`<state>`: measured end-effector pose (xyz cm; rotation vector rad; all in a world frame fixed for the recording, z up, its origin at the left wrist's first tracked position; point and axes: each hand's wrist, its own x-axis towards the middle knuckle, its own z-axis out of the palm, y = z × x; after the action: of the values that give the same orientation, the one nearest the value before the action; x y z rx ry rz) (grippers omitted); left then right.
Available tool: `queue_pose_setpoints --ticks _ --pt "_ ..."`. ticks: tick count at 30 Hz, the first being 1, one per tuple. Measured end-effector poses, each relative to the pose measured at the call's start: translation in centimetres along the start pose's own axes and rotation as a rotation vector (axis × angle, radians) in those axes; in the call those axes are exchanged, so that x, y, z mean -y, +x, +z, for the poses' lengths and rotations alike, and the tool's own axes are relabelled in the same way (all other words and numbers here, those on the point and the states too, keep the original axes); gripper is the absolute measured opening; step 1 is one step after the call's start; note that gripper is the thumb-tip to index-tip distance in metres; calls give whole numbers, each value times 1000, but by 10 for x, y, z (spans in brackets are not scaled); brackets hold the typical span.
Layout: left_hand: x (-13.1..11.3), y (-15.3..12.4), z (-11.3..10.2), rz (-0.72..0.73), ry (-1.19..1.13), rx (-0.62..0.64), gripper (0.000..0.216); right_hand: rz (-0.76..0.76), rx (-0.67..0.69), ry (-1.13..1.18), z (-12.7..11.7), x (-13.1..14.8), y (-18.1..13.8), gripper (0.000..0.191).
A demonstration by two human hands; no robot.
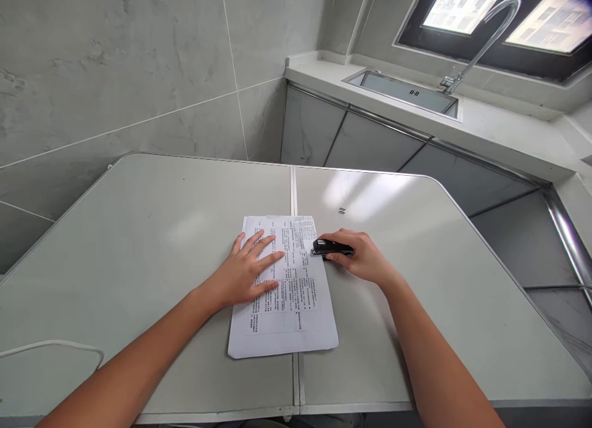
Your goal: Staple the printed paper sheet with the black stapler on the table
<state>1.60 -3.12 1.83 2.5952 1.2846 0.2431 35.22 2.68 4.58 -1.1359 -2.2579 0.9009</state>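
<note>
A stack of printed white paper lies on the grey folding table, near its middle seam. My left hand lies flat on the paper's left half with its fingers spread. My right hand is closed around a black stapler. The stapler's nose sits at the paper's right edge, near the top corner.
A small metal staple lies on the table beyond the stapler. A white cable loops over the table's near left. A counter with a steel sink and a tall tap runs along the far right, under a window.
</note>
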Motion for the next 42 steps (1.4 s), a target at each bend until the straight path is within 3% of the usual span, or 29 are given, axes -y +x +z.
queue_pose_setpoints --ticks 6,14,29,34,42 --pt "-5 1 -4 51 -9 -26 57 -80 -88 -118 14 0 4 45" --pt "-26 5 4 185 -2 41 72 -112 -137 -153 21 2 6 41" --pt "-27 3 5 180 -24 17 65 -113 -229 -169 30 3 7 41" --pt "-27 3 5 171 -21 22 64 -114 -216 -94 30 4 8 40" --pt "-26 3 6 168 -23 20 65 -87 -191 -174 35 9 9 39"
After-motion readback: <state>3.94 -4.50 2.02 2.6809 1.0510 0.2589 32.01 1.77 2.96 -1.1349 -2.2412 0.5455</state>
